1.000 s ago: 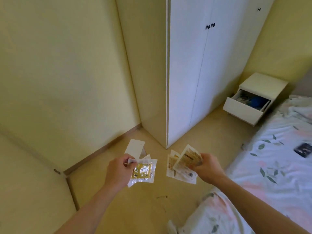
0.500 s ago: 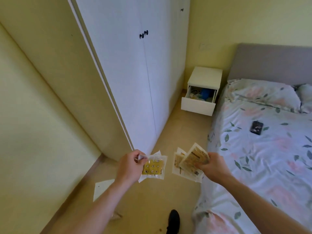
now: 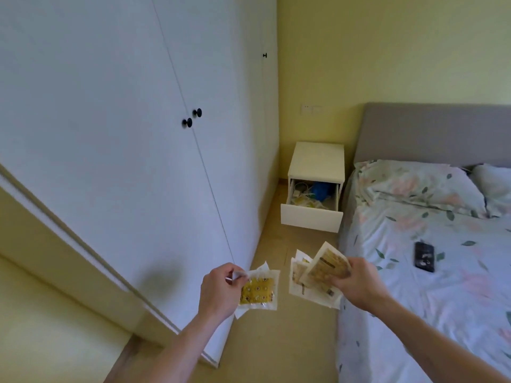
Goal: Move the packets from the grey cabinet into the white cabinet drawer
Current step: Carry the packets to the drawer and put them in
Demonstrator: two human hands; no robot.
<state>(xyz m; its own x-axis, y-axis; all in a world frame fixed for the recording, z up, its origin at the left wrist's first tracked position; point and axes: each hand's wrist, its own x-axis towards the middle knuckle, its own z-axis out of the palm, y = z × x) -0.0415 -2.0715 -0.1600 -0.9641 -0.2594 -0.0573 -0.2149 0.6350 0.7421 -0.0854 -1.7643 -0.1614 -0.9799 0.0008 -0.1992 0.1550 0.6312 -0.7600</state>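
Note:
My left hand (image 3: 219, 291) pinches a clear packet with a yellow dotted sheet (image 3: 260, 291) by its upper left corner, with at least one more packet behind it. My right hand (image 3: 356, 283) grips a fan of several beige printed packets (image 3: 318, 275). Both hands are held out in front of me above the floor. Ahead, the small white cabinet (image 3: 318, 158) stands beside the bed with its drawer (image 3: 311, 217) pulled open. Cables, packets and a blue object lie inside it. The grey cabinet is out of view.
A tall white wardrobe (image 3: 124, 134) with black knobs fills the left side. A bed (image 3: 442, 258) with flowered sheets and a grey headboard is on the right, and a dark phone (image 3: 424, 257) lies on it. A narrow strip of floor (image 3: 284, 341) runs between them toward the drawer.
The view has swung right and moved forward along the wardrobe, so the white cabinet and its open drawer now appear closer and more central. Both hands hold the same packets as before.

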